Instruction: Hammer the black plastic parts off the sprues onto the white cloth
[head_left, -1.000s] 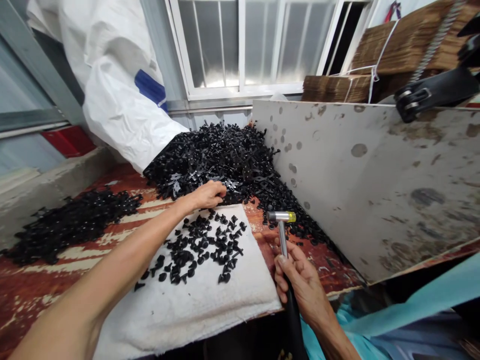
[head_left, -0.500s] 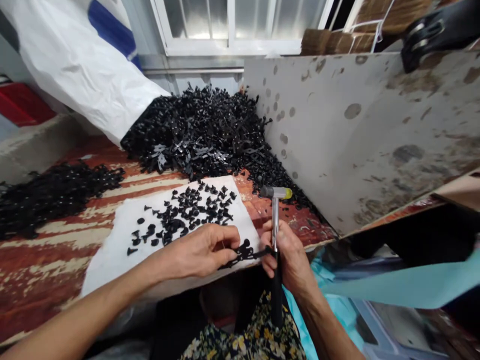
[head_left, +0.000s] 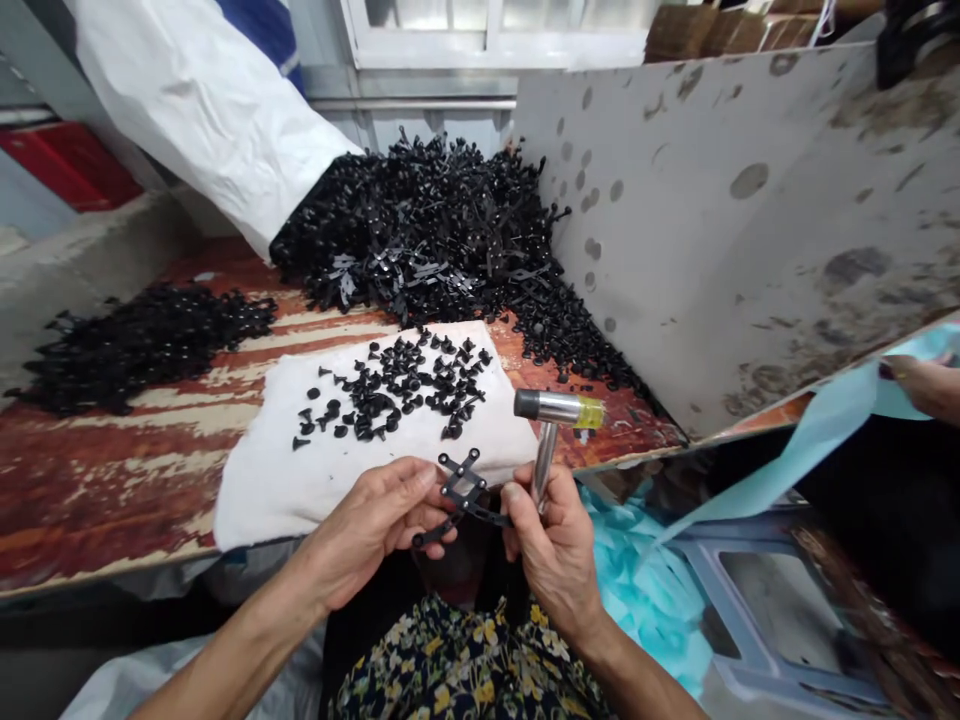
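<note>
My left hand [head_left: 382,515] pinches a black scissor-shaped linkage [head_left: 459,480] with several crossed, riveted arms. It is held up in front of the white cloth [head_left: 270,500], above my lap. In my right hand [head_left: 559,545] is a small two-faced mallet [head_left: 553,406], head upward, with one black face and one yellow. The thumb and fingertips of that same hand also grip one curved arm of the linkage. Small black flat-headed pegs [head_left: 382,390] lie scattered over the cloth, just beyond both hands.
A large heap of black linkages [head_left: 435,230] spills from a white sack [head_left: 225,130] at the back. Another black pile [head_left: 142,345] lies left. A stained grey board [head_left: 675,220] borders the right. Another person's hand [head_left: 930,385] holds turquoise strip material [head_left: 810,440] above a bluish plastic stool [head_left: 750,600].
My left hand has lifted the linkage off the cloth's edge and spread it out. The mallet has come nearer with my right hand. The view has shifted, and another person's hand now shows right.
</note>
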